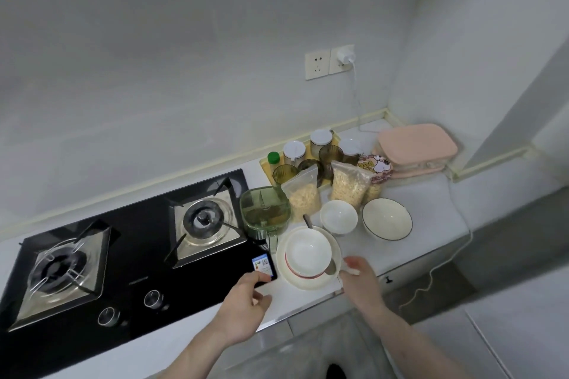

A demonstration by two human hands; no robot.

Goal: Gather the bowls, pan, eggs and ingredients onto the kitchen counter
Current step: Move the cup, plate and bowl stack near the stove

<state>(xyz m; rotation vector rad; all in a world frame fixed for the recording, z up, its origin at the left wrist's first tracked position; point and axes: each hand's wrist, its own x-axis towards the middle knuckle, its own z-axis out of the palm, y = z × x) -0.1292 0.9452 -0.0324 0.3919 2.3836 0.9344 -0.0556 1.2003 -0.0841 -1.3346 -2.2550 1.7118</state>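
The right hand (358,278) pinches the near rim of a wide white plate (288,274) at the counter's front edge, thumb on top; the fingers beneath are hidden. The left hand (246,301) hangs loosely curled above the front of the counter (431,218), holding nothing, its fingertips near a small blue-and-white sticker on the corner of the black gas hob (129,258). On the plate sits one white bowl with a red band (308,255); a spoon (331,266) rests against its right side, and a second utensil handle shows behind it, its head concealed. Bowls counted: three, namely the one on the plate, a small white bowl (338,217) just behind it, and a larger dark-rimmed bowl (386,218) to the right. Bags of pale flakes: two plainly seen (303,198) (348,183), with a third partly hidden behind the second. A green lidded jug (264,212) stands beside the hob. On a yellow tray at the wall stand three white-lidded jars, several dark tumblers and one green-capped bottle; the tumbler count is uncertain owing to overlap. A pink case (417,144) lies in the corner. Burners: two. Knobs: two.
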